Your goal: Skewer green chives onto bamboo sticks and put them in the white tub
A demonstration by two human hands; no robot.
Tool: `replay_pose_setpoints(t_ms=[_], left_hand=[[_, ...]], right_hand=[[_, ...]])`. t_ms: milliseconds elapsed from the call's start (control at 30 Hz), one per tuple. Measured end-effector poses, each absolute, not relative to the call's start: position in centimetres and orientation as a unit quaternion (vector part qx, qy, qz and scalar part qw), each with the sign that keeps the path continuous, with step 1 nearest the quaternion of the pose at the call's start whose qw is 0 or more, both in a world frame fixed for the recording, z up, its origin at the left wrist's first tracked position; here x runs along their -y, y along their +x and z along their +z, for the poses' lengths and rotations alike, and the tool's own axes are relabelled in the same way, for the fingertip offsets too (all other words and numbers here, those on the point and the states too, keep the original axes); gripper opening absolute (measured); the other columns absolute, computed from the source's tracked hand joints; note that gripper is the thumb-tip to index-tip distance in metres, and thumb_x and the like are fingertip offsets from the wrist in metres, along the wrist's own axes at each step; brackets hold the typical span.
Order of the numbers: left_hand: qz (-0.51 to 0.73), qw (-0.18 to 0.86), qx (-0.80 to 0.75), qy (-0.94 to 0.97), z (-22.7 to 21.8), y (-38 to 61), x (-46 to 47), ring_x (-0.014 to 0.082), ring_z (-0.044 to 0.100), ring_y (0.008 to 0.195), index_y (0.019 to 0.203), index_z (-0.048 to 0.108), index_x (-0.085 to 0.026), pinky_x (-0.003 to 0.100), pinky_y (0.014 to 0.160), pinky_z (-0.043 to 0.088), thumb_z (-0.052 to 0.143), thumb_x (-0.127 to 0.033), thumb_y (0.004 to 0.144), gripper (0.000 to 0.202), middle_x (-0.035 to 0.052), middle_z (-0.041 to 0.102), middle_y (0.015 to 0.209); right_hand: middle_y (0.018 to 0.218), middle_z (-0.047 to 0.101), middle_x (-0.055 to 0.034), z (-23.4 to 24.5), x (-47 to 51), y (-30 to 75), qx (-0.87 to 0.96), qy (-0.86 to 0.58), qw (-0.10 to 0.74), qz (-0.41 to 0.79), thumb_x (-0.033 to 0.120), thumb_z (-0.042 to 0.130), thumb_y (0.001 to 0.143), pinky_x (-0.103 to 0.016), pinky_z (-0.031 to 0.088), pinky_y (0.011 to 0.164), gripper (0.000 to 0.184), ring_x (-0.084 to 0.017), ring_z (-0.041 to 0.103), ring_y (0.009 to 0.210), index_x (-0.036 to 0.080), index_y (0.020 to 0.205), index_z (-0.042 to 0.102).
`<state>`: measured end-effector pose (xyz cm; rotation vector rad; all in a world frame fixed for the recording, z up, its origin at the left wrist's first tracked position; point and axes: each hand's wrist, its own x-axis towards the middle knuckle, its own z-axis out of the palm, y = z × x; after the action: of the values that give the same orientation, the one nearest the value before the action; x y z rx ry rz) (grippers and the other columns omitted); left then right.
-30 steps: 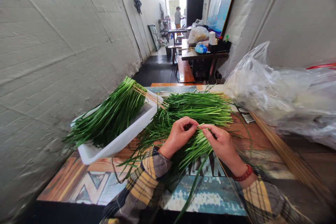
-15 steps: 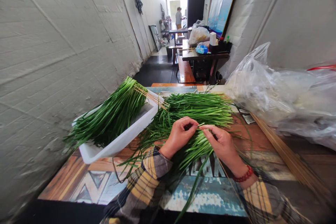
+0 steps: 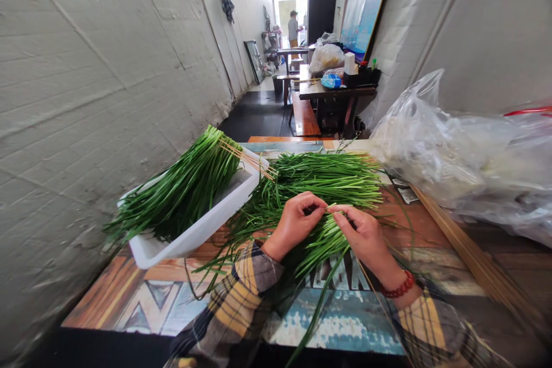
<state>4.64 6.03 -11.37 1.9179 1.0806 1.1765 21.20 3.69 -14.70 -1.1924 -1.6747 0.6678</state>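
My left hand point(image 3: 298, 223) and my right hand point(image 3: 361, 237) meet over the table, thumbs and fingertips pinched together. Between them is the pale end of a garlic chive point(image 3: 331, 206). Under both hands lies a loose pile of garlic chives point(image 3: 321, 244), with a larger pile point(image 3: 332, 178) just beyond. A thin stick point(image 3: 379, 299) runs below my right wrist; whether my hand holds it I cannot tell. To the left, skewered garlic chives point(image 3: 185, 184) rest in a white tray point(image 3: 196, 236), the bare skewer ends point(image 3: 250, 160) sticking out over its rim.
A bundle of bamboo skewers point(image 3: 468, 247) lies on the right of the wooden table point(image 3: 103, 293). Behind it sit clear plastic bags point(image 3: 470, 155). Farther off stand another table point(image 3: 336, 91), a bench point(image 3: 305, 115) and a person point(image 3: 294, 29).
My fingertips have shifted very slightly at the chive's end. Everything else stays as it was.
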Motion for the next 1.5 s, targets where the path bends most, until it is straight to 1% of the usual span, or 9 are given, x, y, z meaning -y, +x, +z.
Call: replay_pose_setpoints(t_ms=[200, 367, 433, 600, 833, 1133, 1200, 1333, 1500], left_hand=[[0.438, 0.311, -0.415, 0.735, -11.3, 4.6, -5.9, 0.0121, 0.058, 0.069, 0.073, 0.068, -0.014, 0.022, 0.066, 0.042, 0.058, -0.014, 0.08, 0.012, 0.0028, 0.065, 0.072], [0.421, 0.329, -0.446, 0.718, -11.4, 4.7, -5.9, 0.0123, 0.058, 0.069, 0.074, 0.066, -0.013, 0.022, 0.065, 0.042, 0.059, -0.015, 0.079, 0.01, 0.003, 0.066, 0.074], [0.423, 0.341, -0.453, 0.707, -11.5, 4.7, -5.9, 0.0121, 0.057, 0.069, 0.077, 0.066, -0.013, 0.022, 0.065, 0.043, 0.059, -0.015, 0.079, 0.008, 0.0029, 0.066, 0.074], [0.429, 0.339, -0.437, 0.714, -11.5, 4.6, -5.9, 0.0125, 0.058, 0.071, 0.074, 0.066, -0.013, 0.022, 0.068, 0.043, 0.059, -0.016, 0.08, 0.01, 0.0028, 0.066, 0.075], [0.418, 0.36, -0.425, 0.717, -11.7, 4.5, -6.0, 0.0127, 0.058, 0.071, 0.075, 0.068, -0.013, 0.022, 0.068, 0.043, 0.059, -0.018, 0.081, 0.013, 0.0032, 0.066, 0.074], [0.392, 0.383, -0.392, 0.739, -11.7, 3.9, -6.4, 0.014, 0.059, 0.078, 0.078, 0.07, -0.013, 0.024, 0.073, 0.045, 0.06, -0.02, 0.082, 0.013, 0.0046, 0.066, 0.08], [0.41, 0.378, -0.423, 0.714, -11.6, 3.4, -6.8, 0.0138, 0.059, 0.077, 0.083, 0.07, -0.013, 0.024, 0.07, 0.045, 0.061, -0.021, 0.081, 0.012, 0.0049, 0.067, 0.083], [0.475, 0.355, -0.485, 0.643, -12.1, 2.6, -7.7, 0.0119, 0.057, 0.071, 0.094, 0.068, -0.012, 0.022, 0.065, 0.045, 0.06, -0.024, 0.082, 0.018, 0.0046, 0.067, 0.085], [0.416, 0.279, -0.453, 0.738, -13.7, 2.6, -8.2, 0.0142, 0.059, 0.079, 0.084, 0.069, -0.014, 0.025, 0.073, 0.046, 0.058, -0.012, 0.079, 0.013, 0.0047, 0.065, 0.084]], right_hand=[[0.091, 0.072, -0.0048, -15.1, -3.8, 21.2, 0.676, -0.506, 0.46, 0.275, 0.037, 0.051, 0.089, -0.03, 0.048, 0.075, 0.023, -0.02, 0.066, 0.082, 0.021, 0.095, 0.066], [0.071, 0.06, 0.0013, -15.4, -3.8, 21.3, 0.668, -0.517, 0.462, 0.269, 0.04, 0.054, 0.087, -0.026, 0.043, 0.06, 0.039, -0.014, 0.054, 0.06, 0.02, 0.121, 0.055], [0.069, 0.056, 0.0027, -15.3, -3.7, 21.3, 0.679, -0.519, 0.454, 0.252, 0.039, 0.053, 0.087, -0.025, 0.042, 0.06, 0.043, -0.014, 0.052, 0.058, 0.021, 0.126, 0.053], [0.076, 0.061, -0.0006, -14.9, -3.5, 21.3, 0.69, -0.518, 0.456, 0.219, 0.041, 0.05, 0.089, -0.026, 0.044, 0.067, 0.035, -0.016, 0.057, 0.069, 0.02, 0.116, 0.059], [0.069, 0.059, 0.0014, -14.7, -3.5, 21.2, 0.7, -0.501, 0.46, 0.218, 0.039, 0.046, 0.092, -0.025, 0.044, 0.063, 0.027, -0.015, 0.057, 0.062, 0.019, 0.106, 0.057], [0.081, 0.066, -0.0028, -14.9, -3.6, 21.3, 0.689, -0.515, 0.459, 0.221, 0.042, 0.048, 0.09, -0.026, 0.046, 0.067, 0.023, -0.017, 0.062, 0.073, 0.021, 0.095, 0.056], [0.078, 0.064, -0.0018, -15.0, -3.8, 21.4, 0.691, -0.521, 0.452, 0.217, 0.043, 0.05, 0.089, -0.026, 0.045, 0.065, 0.024, -0.017, 0.061, 0.071, 0.021, 0.094, 0.057], [0.061, 0.051, 0.0042, -15.1, -3.9, 21.6, 0.703, -0.538, 0.414, 0.212, 0.042, 0.052, 0.087, -0.024, 0.039, 0.056, 0.022, -0.013, 0.051, 0.056, 0.021, 0.087, 0.056], [0.06, 0.048, 0.0051, -15.2, -3.7, 21.9, 0.711, -0.535, 0.403, 0.216, 0.042, 0.053, 0.085, -0.023, 0.036, 0.053, 0.022, -0.012, 0.045, 0.053, 0.021, 0.086, 0.056]])
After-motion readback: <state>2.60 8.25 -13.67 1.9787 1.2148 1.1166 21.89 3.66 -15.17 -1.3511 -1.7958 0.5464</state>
